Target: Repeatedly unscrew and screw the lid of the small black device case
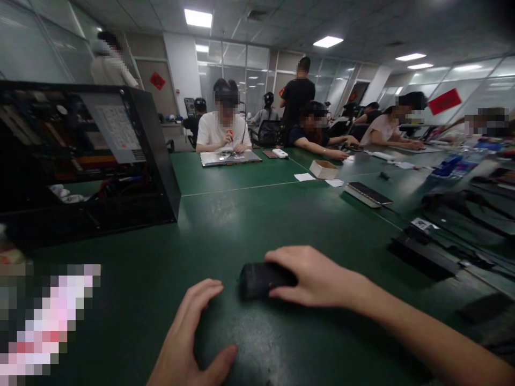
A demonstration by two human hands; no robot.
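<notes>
A small black oblong object (257, 279) lies on the green table (225, 225) in front of me. My right hand (317, 279) reaches in from the right and its fingers close around the object's right end. My left hand (193, 338) rests flat on the table surface just below and left of the object, fingers stretched forward, thumb out, holding nothing.
An open black computer case (84, 155) stands at the left. Black flat parts (422, 254) and a keyboard-like slab (368, 194) lie at the right. A small cardboard box (323, 169) and papers sit mid-table. Several people work at the far side.
</notes>
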